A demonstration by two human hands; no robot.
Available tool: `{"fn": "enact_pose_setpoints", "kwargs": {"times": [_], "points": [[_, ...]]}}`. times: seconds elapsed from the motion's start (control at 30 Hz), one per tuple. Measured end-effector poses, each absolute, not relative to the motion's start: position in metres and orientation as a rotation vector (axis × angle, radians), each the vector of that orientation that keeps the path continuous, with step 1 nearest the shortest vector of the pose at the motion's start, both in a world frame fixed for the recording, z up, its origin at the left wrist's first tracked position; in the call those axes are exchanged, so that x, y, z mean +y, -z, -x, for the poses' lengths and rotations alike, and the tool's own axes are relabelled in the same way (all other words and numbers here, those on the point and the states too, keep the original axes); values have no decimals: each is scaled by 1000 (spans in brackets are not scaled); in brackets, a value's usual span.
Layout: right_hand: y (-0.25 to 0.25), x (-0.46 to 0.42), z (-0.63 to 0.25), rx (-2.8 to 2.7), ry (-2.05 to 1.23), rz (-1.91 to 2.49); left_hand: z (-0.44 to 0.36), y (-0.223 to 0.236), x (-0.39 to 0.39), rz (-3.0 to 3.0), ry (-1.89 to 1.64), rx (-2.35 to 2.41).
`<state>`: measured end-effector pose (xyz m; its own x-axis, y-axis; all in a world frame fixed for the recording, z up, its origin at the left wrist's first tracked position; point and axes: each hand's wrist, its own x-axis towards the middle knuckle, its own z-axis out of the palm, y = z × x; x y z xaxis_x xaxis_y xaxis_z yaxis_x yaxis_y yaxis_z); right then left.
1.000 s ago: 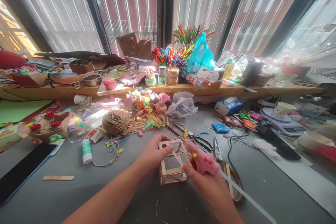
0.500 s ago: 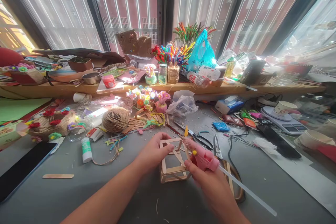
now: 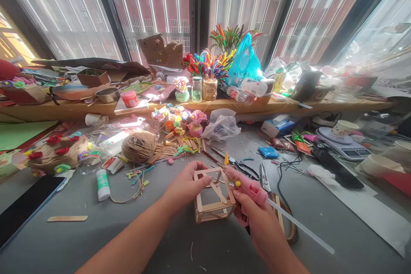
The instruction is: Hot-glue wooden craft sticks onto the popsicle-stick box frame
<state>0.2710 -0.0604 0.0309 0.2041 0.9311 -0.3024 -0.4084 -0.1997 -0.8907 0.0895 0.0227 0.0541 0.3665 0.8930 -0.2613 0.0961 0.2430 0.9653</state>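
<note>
My left hand [image 3: 192, 183] is closed on the upper left corner of a small box-shaped frame [image 3: 205, 208] made of wooden craft sticks, which rests on the grey table. In my right hand [image 3: 253, 210] is a pink hot glue gun [image 3: 248, 186], its handle mostly covered by my fingers. A long translucent glue stick [image 3: 303, 225] juts out of its back end. The gun's nozzle end is at the far right corner of the frame, beside a yellow pointed tip [image 3: 226, 158]. Whether the nozzle touches the wood I cannot tell.
Scissors [image 3: 265, 177] and black-handled pliers [image 3: 245, 169] lie just beyond the glue gun. To the left are a glue stick tube [image 3: 103, 185], a twine ball [image 3: 139, 146], a loose craft stick [image 3: 67, 218] and a phone [image 3: 27, 207]. A kitchen scale [image 3: 351, 150] stands at right.
My right hand has shifted slightly, and the thumb has come away from the frame's right side onto the glue gun. The view has turned a little; my left hand keeps its hold.
</note>
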Motion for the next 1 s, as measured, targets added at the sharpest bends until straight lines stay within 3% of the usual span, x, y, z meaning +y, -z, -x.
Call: {"fn": "enact_pose_setpoints", "kwargs": {"times": [1.0], "points": [[-41,-58,-276,-910,-1299,1081,-89,-51,27,-1221,-713,1083]]}}
